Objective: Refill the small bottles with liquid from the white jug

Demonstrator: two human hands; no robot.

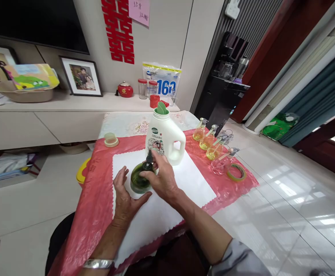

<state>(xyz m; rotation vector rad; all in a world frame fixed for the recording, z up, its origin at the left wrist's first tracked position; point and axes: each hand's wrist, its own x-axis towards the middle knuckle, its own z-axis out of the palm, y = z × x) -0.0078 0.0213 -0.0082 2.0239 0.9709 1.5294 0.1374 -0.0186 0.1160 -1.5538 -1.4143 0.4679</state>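
Here, a red cloth (pixel 98 199) covers our table; our left hand (pixel 125 195) cups the green bottle (pixel 138 180), fingers wide, right hand (pixel 161 178) pinching its pump (pixel 149 159).

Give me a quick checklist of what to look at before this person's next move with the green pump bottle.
1. Left hand steadies the green bottle: ok, its fingers and thumb cup the side.
2. Right hand on the pump top: ok, fingertips grip it.
3. Bottle upright on the white mat: ok.
4. Pump fully screwed on: cannot tell, the fingers hide the collar.
5. White jug behind the bottle shut: not ok, its green cap stands flipped open.
6. Room to the right: ok, the four clear spray bottles and tape ring stand apart from the hands.
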